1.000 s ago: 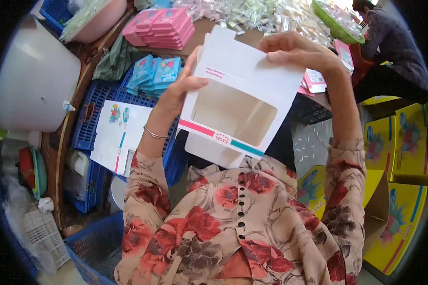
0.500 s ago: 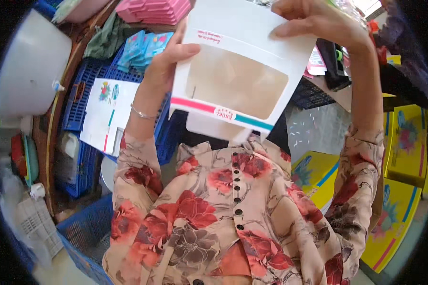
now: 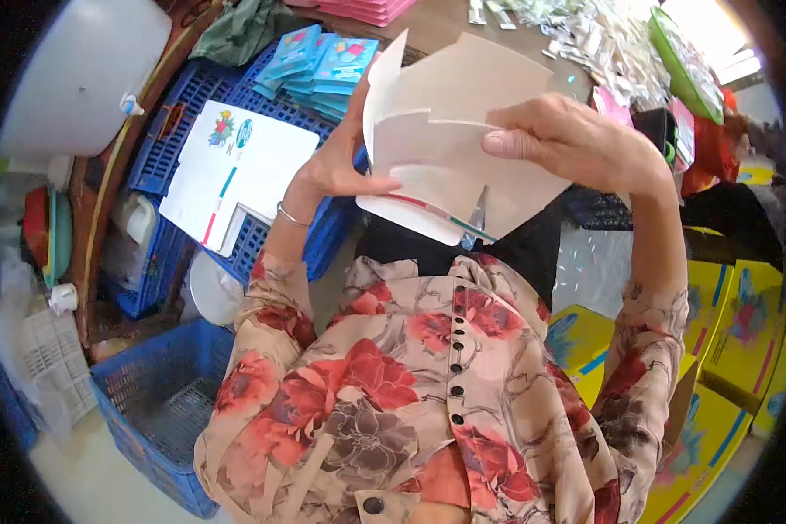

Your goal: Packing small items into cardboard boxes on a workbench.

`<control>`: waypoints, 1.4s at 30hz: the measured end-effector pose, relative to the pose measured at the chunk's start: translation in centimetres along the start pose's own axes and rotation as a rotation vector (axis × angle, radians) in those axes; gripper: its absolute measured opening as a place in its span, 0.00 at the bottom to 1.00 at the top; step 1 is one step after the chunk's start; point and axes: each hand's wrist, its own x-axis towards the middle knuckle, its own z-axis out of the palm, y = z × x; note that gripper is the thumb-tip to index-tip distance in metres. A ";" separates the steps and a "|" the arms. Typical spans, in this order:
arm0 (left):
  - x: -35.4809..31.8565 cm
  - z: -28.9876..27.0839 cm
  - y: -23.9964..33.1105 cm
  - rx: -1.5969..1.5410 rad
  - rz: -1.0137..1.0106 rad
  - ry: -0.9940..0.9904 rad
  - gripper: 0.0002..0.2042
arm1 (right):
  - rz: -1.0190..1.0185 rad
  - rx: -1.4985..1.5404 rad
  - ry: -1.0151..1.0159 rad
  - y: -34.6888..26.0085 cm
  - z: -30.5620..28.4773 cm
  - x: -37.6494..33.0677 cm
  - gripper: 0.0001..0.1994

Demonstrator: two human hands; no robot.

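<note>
A white cardboard window carton, partly folded up, is held above my lap with its flaps standing open. Its pale inside faces me, and a strip of red and teal runs along the near edge. My left hand grips the carton's left side, thumb over the near edge and fingers behind the wall. On the other side, my right hand closes on a right-hand panel, with the thumb at an inner flap's edge; its other fingertips are partly hidden. Flat printed white cartons lie on a blue crate to the left.
Light-blue packets lie beyond those cartons, near pink pieces. Small white pieces are heaped on the table by a green tray. A blue basket stands at lower left, yellow boxes at right.
The carton has tipped and opened out, so its inside shows instead of its windowed face. Both hands have come nearer to me, and the right hand has moved down along the carton.
</note>
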 end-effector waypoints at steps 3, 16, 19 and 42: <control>-1.1 -0.4 0.7 0.089 0.082 -0.048 0.61 | 0.132 -0.118 -0.131 -2.9 -0.5 1.2 0.17; 3.0 4.6 -2.3 -0.149 0.286 0.357 0.67 | 0.341 0.326 -0.069 0.0 2.0 3.1 0.25; 3.8 5.2 -3.2 -0.128 0.285 0.541 0.68 | 0.334 0.325 -0.265 0.7 1.7 3.8 0.26; 1.8 6.8 -4.4 0.020 0.497 0.645 0.44 | 0.554 1.104 -0.216 2.3 7.1 2.7 0.18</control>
